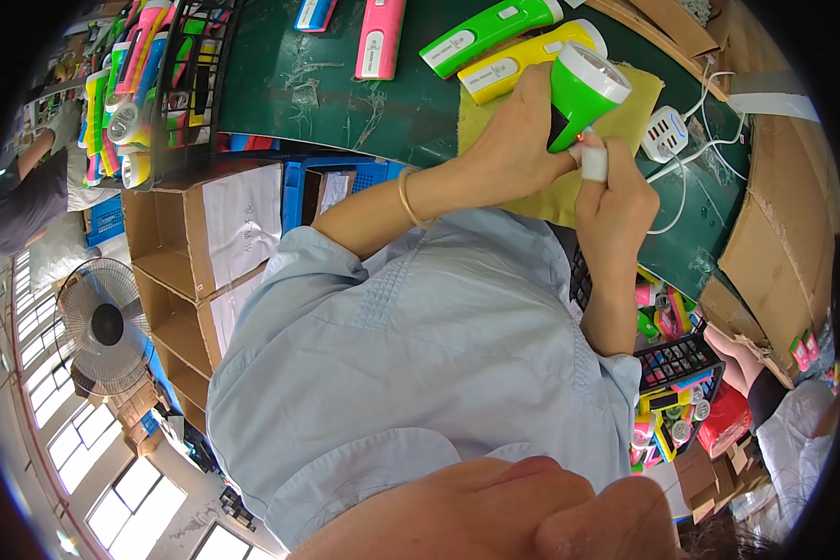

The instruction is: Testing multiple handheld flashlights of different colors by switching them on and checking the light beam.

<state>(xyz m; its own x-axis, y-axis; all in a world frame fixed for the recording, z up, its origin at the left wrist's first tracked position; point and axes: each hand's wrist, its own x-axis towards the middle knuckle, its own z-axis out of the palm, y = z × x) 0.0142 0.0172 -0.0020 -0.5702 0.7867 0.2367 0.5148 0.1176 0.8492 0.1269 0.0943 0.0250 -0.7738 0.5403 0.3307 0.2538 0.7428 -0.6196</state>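
Note:
A green flashlight (569, 98) with a white-rimmed head is gripped in my left hand (523, 140), its lens end tilted up and right. Against its lower side, my right hand (616, 191) is closed, with a white wrap around one fingertip. A small red light glows on the flashlight beside that fingertip. Whatever the right fingers pinch is too hidden to name. Just beyond lie a yellow flashlight (504, 75) and another green flashlight (471, 42). Under my hands is a yellow cloth (639, 93) on the green table (280, 70).
A white multi-port charger (665, 133) with white cables (683, 191) sits at the right. Pink (379, 42) and blue (315, 13) flashlights lie farther left. Black baskets of flashlights stand at left (191, 103) and lower right (672, 364). Cardboard (784, 215) borders the table's right side.

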